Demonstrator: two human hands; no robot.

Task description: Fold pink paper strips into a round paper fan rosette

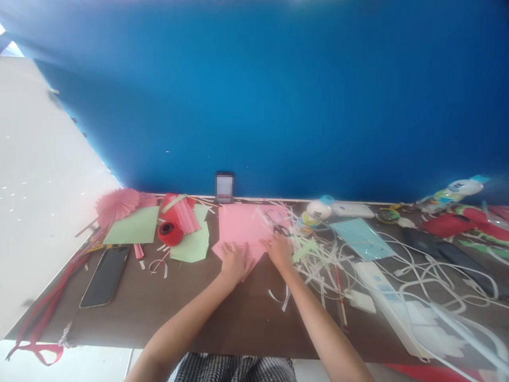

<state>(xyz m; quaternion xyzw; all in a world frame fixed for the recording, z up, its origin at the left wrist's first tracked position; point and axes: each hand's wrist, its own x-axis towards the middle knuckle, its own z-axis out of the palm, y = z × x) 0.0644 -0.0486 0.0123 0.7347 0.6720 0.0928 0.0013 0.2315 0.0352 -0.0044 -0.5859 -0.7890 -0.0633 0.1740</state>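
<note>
A sheet of pink paper [246,223] lies on the dark table, its near edge folded, with slanting corners sticking out at the sides. My left hand [236,261] rests on the fold, fingers spread and pressed flat to the paper. Close to the sheet's right side, my right hand [279,250] touches the folded edge with its fingers reaching left; their tips are partly blurred. Scissors [281,230] with dark handle loops lie on the paper just beyond my right hand, apparently not held.
Left are a pink paper fan [117,206], green paper [133,225], a red ribbon roll [170,233] and a phone [104,277]. Right are paper strips [318,262], a glue bottle [316,212], a blue packet [362,239], a power strip [392,310] and tangled cables. A blue wall stands behind.
</note>
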